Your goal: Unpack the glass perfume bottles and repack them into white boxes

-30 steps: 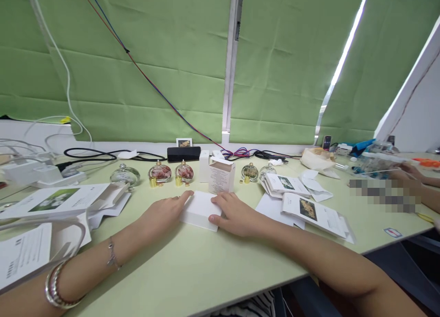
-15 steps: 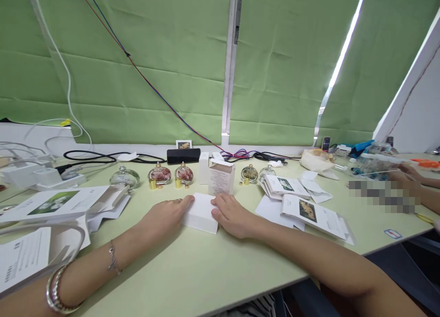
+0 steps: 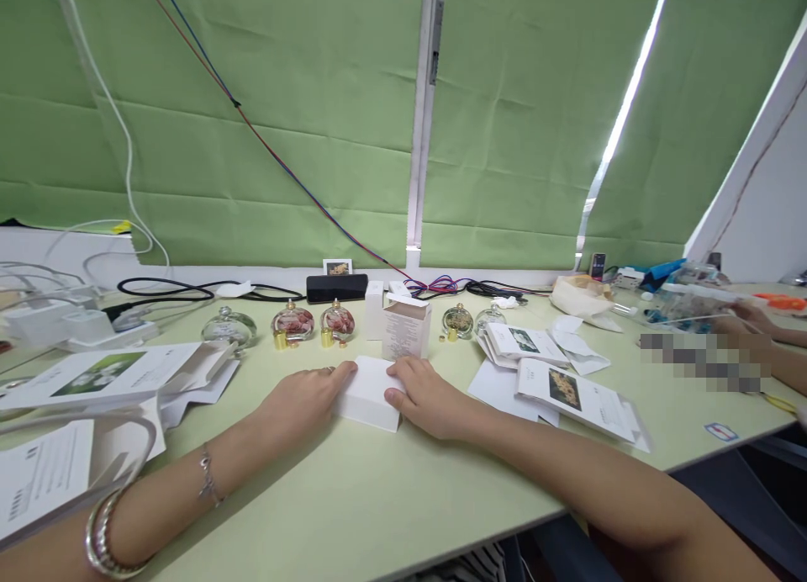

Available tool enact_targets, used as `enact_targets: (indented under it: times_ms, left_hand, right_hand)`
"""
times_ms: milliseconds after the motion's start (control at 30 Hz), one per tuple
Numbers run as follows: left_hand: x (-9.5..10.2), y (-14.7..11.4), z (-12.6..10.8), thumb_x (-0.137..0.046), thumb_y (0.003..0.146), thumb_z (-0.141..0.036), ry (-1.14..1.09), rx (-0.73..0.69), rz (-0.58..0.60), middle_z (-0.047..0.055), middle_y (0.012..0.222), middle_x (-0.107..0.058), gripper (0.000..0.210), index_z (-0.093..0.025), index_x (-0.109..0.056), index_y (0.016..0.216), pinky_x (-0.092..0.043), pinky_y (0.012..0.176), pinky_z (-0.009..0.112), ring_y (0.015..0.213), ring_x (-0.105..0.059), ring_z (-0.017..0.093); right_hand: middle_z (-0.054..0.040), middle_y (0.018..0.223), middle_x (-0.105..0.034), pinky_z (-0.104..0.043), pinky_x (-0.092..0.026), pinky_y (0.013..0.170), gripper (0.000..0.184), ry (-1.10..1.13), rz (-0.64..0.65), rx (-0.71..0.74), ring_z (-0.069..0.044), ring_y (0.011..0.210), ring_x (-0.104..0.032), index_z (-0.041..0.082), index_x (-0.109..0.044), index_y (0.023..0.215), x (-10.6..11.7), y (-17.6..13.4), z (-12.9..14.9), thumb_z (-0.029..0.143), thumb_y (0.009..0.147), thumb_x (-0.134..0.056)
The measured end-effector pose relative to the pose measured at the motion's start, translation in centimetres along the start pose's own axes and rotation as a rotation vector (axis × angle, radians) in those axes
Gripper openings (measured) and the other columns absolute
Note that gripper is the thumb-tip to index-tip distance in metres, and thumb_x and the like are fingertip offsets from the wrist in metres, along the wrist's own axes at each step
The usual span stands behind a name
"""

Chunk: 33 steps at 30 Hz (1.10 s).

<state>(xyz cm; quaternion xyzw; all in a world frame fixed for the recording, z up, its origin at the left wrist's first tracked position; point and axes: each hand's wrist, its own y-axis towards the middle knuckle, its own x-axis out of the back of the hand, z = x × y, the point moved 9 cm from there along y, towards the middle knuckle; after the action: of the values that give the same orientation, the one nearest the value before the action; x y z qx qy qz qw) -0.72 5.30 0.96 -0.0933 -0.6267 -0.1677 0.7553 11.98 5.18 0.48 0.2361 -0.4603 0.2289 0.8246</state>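
Note:
A plain white box [image 3: 370, 394] lies on the table in front of me, held from both sides. My left hand [image 3: 319, 391] grips its left end, thumb along the near upper edge. On the right end my right hand [image 3: 424, 394] is closed, with the fingers over the top and the thumb at the near side. Just behind it stands a small white carton [image 3: 407, 328] with printed text and its top flaps open. Round glass perfume bottles stand farther back: two with pink contents [image 3: 292, 321], one clear bottle [image 3: 228, 328] at the left, and one with yellowish contents [image 3: 457, 320].
Flattened white packages [image 3: 571, 397] lie at the right, and more printed packages [image 3: 113, 380] at the left. A black case [image 3: 336, 287], cables [image 3: 170, 289] and a power strip [image 3: 107, 335] line the back. Another person's hand [image 3: 744, 321] is at the far right.

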Motion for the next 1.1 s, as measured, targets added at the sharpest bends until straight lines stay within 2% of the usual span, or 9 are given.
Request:
enact_targets:
  times_ms: [133,267,367,500,600,800,967,1100]
  left_hand:
    - [-0.1,0.1,0.1,-0.034,0.075,-0.001,-0.004,0.006,0.001,0.011,0.090,-0.068,0.048,-0.015,-0.048,0.118,-0.045,0.064,0.034,0.080,-0.066,0.028]
    - [-0.4,0.1,0.3,-0.036,0.074,-0.003,0.002,-0.003,-0.015,0.011,0.089,-0.068,0.049,-0.015,-0.047,0.120,-0.045,0.063,0.034,0.079,-0.066,0.028]
    - [-0.2,0.0,0.9,-0.035,0.075,-0.006,-0.031,0.034,-0.026,0.009,0.088,-0.069,0.049,-0.018,-0.047,0.122,-0.045,0.064,0.034,0.078,-0.066,0.027]
    - [1.2,-0.1,1.9,-0.029,0.082,-0.012,-0.215,0.107,-0.161,0.007,0.101,-0.068,0.045,-0.020,-0.048,0.122,-0.047,0.074,0.033,0.091,-0.064,0.023]
    - [1.8,-0.1,1.9,-0.031,0.078,-0.011,-0.273,0.104,-0.230,0.007,0.111,-0.066,0.048,-0.018,-0.047,0.123,-0.046,0.081,0.033,0.100,-0.061,0.022]
    - [0.3,0.1,1.2,-0.029,0.080,-0.008,-0.181,0.074,-0.059,0.010,0.103,-0.068,0.048,-0.017,-0.047,0.124,-0.046,0.076,0.036,0.093,-0.063,0.026]
    - [0.1,0.1,1.2,-0.031,0.078,-0.005,-0.126,0.052,-0.009,0.009,0.093,-0.069,0.051,-0.017,-0.045,0.126,-0.044,0.068,0.034,0.086,-0.065,0.027]
    - [0.0,0.1,1.0,-0.033,0.074,-0.002,-0.073,0.034,-0.004,0.010,0.091,-0.070,0.056,-0.017,-0.045,0.127,-0.044,0.067,0.033,0.084,-0.065,0.027]
  right_hand:
    - [-0.0162,0.128,-0.046,-0.046,-0.034,0.102,0.047,-0.027,-0.016,0.037,-0.028,0.119,-0.038,0.009,-0.046,0.125,0.0,-0.1,0.2,0.042,0.094,-0.031]
    - [-0.0165,0.130,-0.045,-0.049,-0.034,0.102,0.062,-0.036,-0.019,0.060,-0.032,0.122,-0.033,0.010,-0.047,0.124,-0.1,-0.2,0.5,0.054,0.081,-0.051]
    - [-0.0135,0.124,-0.050,-0.045,-0.037,0.099,0.061,0.029,-0.039,0.028,-0.030,0.118,-0.036,0.011,-0.048,0.122,0.0,-0.1,0.2,0.048,0.075,-0.061]
    - [-0.0115,0.122,-0.051,-0.044,-0.038,0.098,0.055,0.114,-0.083,-0.024,-0.028,0.115,-0.039,0.013,-0.050,0.118,0.5,0.1,-0.5,0.043,0.074,-0.063]
    - [-0.0112,0.123,-0.050,-0.045,-0.037,0.098,0.057,0.144,-0.073,-0.033,-0.028,0.116,-0.038,0.015,-0.049,0.119,0.5,0.2,-0.7,0.046,0.074,-0.063]
    - [-0.0125,0.131,-0.045,-0.046,-0.033,0.103,0.059,0.130,0.020,0.000,-0.029,0.125,-0.032,0.015,-0.043,0.127,0.1,-0.2,-0.1,0.053,0.083,-0.050]
    - [-0.0118,0.128,-0.048,-0.044,-0.032,0.104,0.039,0.108,-0.004,0.017,-0.025,0.122,-0.036,0.014,-0.048,0.122,0.3,0.1,-0.4,0.037,0.094,-0.032]
    - [-0.0110,0.126,-0.050,-0.043,-0.034,0.103,0.034,0.092,-0.013,0.024,-0.025,0.121,-0.038,0.016,-0.050,0.121,0.3,0.2,-0.5,0.030,0.093,-0.034]
